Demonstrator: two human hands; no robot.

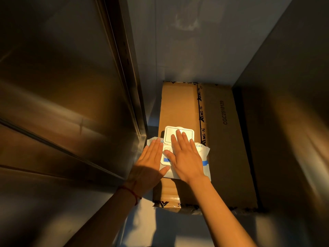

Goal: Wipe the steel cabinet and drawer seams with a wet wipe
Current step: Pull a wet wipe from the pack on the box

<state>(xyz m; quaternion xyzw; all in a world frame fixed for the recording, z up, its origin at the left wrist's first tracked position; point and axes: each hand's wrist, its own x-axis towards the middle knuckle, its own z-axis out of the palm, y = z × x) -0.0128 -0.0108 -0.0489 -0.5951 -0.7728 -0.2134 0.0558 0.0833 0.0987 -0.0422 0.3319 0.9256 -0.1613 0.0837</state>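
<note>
A white wet-wipe pack with blue print lies on a cardboard box. Its white plastic lid is flipped open toward the far side. My left hand lies flat on the pack's left part, fingers straight. My right hand lies flat over the pack's opening and lid, fingers straight and spread. No loose wipe shows in either hand. The steel cabinet stands to the left, with a vertical seam along its edge and a slanting horizontal seam lower down.
A second cardboard box with black lettering lies right of the first. A dark steel wall rises on the right, a pale wall behind. Pale floor shows in front of the boxes. A red string circles my left wrist.
</note>
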